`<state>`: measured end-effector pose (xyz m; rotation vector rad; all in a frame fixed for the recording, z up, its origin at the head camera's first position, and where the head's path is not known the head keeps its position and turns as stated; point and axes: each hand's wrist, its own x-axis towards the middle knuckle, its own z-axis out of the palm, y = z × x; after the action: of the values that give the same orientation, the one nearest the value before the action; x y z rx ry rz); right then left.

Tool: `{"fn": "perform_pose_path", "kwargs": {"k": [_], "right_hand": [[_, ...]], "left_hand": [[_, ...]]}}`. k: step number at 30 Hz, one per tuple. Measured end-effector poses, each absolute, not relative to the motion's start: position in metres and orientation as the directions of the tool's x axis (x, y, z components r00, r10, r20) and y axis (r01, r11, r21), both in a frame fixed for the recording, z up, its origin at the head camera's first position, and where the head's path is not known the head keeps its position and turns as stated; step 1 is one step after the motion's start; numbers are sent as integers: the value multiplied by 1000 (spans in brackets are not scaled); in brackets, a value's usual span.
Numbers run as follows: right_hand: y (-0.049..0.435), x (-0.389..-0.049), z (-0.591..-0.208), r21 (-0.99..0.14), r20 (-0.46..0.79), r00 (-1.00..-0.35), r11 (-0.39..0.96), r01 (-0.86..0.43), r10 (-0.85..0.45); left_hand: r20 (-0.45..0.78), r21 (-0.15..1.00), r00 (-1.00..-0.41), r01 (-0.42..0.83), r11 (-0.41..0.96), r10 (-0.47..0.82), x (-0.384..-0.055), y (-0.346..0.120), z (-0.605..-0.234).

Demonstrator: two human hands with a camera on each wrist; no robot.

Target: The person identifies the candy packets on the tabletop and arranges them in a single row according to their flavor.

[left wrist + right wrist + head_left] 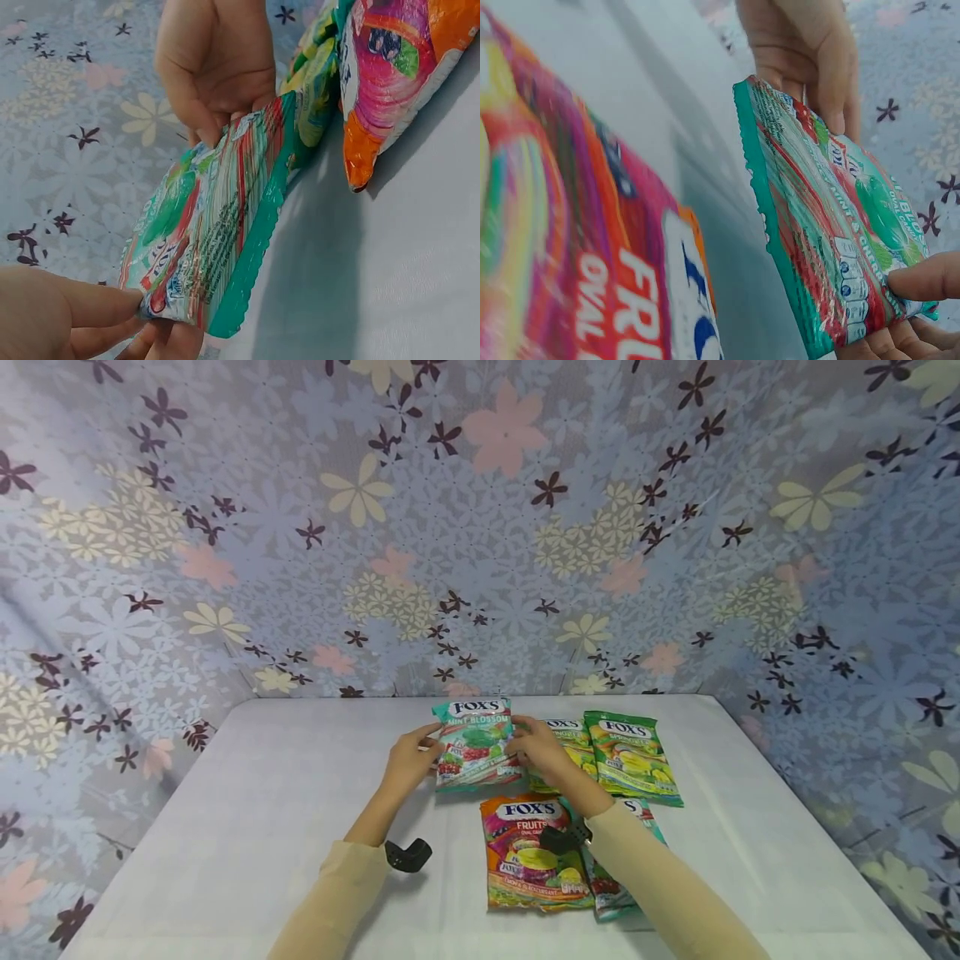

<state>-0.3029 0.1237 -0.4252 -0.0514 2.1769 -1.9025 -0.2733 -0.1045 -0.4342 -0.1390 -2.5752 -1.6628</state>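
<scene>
A teal candy bag [476, 739] marked Fox's Mint Blossom is held up by its two sides at the far part of the table. My left hand [411, 758] pinches its left side, thumb in front and fingers behind. On the opposite side my right hand [538, 746] grips the bag the same way. In the left wrist view the bag [225, 217] is tilted, its bottom seam off the white surface. The right wrist view shows the bag's [817, 225] front print between both hands.
Right of the held bag lie two green-yellow candy bags [633, 756], one partly behind my right hand. Nearer me, an orange Fruits candy bag [525, 868] overlaps another teal bag [615, 893] under my right forearm. All rest on a white table [300, 793] before a floral cloth [480, 527].
</scene>
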Motion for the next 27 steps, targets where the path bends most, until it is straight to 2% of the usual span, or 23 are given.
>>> {"fn": "perform_pose_path", "kwargs": {"k": [7,13,27], "right_hand": [[120,-292,-422,-982,-187,-955,79,173,-230],[114,-286,-420,-983,-181,-952,79,166,-246],[95,-277,-419,-992,-108,-946,97,82,-304]], "left_hand": [[110,910,-992,122,397,53,-261,-117,-431],[110,905,-993,119,409,44,-253,-124,-427],[135,877,-991,130,463,23,-245,-141,-426]]}}
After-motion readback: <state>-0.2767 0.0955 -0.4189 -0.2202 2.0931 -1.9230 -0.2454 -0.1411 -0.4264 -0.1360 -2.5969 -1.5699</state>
